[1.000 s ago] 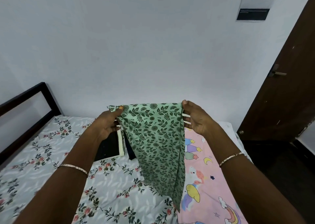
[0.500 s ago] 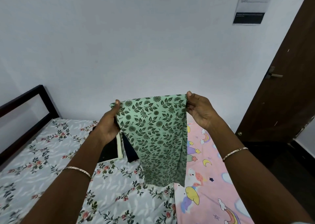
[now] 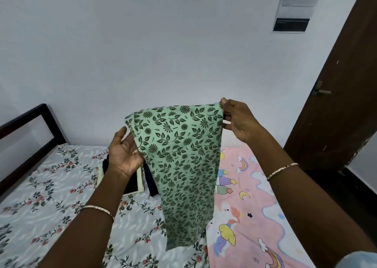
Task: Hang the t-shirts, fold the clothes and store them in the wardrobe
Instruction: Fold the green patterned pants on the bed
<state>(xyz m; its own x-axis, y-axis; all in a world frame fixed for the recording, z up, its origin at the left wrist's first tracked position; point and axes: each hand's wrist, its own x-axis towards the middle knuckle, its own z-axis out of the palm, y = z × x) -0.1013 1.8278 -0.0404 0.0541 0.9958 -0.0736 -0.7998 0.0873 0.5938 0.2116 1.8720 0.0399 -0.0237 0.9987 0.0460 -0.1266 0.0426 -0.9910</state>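
Where the dark bed frame (image 3: 26, 121) runs down the left, the floral bedsheet (image 3: 51, 196) covers that side of the bed. Next comes the left hand (image 3: 124, 151), palm towards the camera. Its grip looks loose, with the fingers curled on the left edge of the green garment (image 3: 179, 161) a little below the top corner. That corner flops free above the thumb. Behind the wrist, a small stack of dark folded clothes (image 3: 132, 184) lies on the bedsheet.

The green garment is mid-frame, in the air over the bed, hanging long and narrow with its lower end clear of the sheets. The right hand (image 3: 238, 121) has its grip clamped on the top right corner, thumb and fingers pinching the hem, and it sits higher than the left. Under it is the pink cartoon sheet (image 3: 251, 206), and the brown door (image 3: 336, 104) is far right.

Change: a second ago both hands pinched the top corners level and the cloth hung to a point. Now the whole piece is lifted, the right hand is up, and the left has slid off its corner and down the side edge.

Judgement: the garment is being shaken out and re-gripped for a lengthwise fold. This item's fold has barely started, and storing it in the wardrobe is still to do. No wardrobe is in view.
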